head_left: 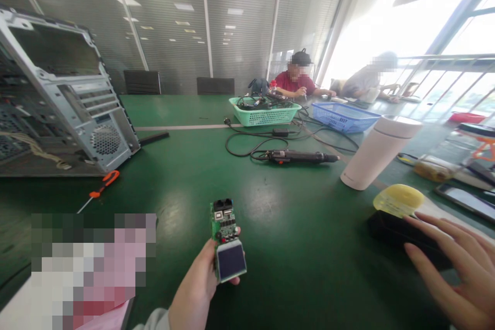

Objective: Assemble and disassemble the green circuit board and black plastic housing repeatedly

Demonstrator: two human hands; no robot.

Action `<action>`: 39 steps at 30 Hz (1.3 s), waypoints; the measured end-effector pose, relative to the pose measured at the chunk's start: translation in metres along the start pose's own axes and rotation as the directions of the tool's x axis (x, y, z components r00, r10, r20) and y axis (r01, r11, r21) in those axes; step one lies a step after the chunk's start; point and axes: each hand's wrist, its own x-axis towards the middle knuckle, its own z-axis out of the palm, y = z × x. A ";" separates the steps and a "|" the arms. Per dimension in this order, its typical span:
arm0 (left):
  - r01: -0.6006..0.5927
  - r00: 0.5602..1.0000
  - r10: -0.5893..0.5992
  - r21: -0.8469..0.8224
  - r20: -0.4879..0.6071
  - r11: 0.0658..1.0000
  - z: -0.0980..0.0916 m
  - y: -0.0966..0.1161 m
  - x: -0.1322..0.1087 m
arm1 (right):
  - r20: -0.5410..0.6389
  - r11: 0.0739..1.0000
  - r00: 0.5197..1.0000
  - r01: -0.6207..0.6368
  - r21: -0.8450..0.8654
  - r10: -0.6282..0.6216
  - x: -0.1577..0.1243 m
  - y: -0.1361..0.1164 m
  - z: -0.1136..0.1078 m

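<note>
We hold the small circuit board [227, 240] up over the green table [294, 227], our left hand [199, 286] clamped on its lower end by the little screen. Our right hand [456, 268] lies flat, fingers spread, on a black case [389, 229] beside a yellow lid [398, 199]. This looks like an inspecting pause. Any further handling calls for an edge-only grip, clear of the components.
</note>
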 end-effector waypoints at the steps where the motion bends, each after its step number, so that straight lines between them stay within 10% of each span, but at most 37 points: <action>1: -0.004 1.000 0.004 0.005 -0.014 1.000 -0.002 -0.003 0.004 | -0.017 0.997 0.997 0.076 -0.020 -0.077 0.005 -0.011 0.000; 6: -0.076 0.992 0.082 0.065 -0.097 0.995 0.001 -0.004 0.002 | -0.019 0.961 0.969 0.248 0.121 -0.248 0.028 -0.071 -0.001; 18: -0.416 0.909 0.347 0.560 0.231 0.717 -0.006 -0.010 -0.013 | 0.140 0.819 0.917 0.255 0.515 -0.374 0.042 -0.175 -0.001; 30: -0.656 0.717 0.455 0.731 0.528 0.187 0.000 -0.006 -0.026 | -0.065 0.686 0.862 0.443 0.578 -0.502 0.034 -0.181 0.023; 35: -0.666 0.688 0.534 0.720 0.492 0.195 -0.003 -0.009 -0.026 | -0.124 0.669 0.817 0.539 0.512 -0.564 0.035 -0.174 0.019; 39: -0.550 0.814 0.444 0.741 0.374 0.386 -0.007 -0.012 -0.025 | -0.121 0.673 0.792 0.579 0.460 -0.598 0.037 -0.168 0.012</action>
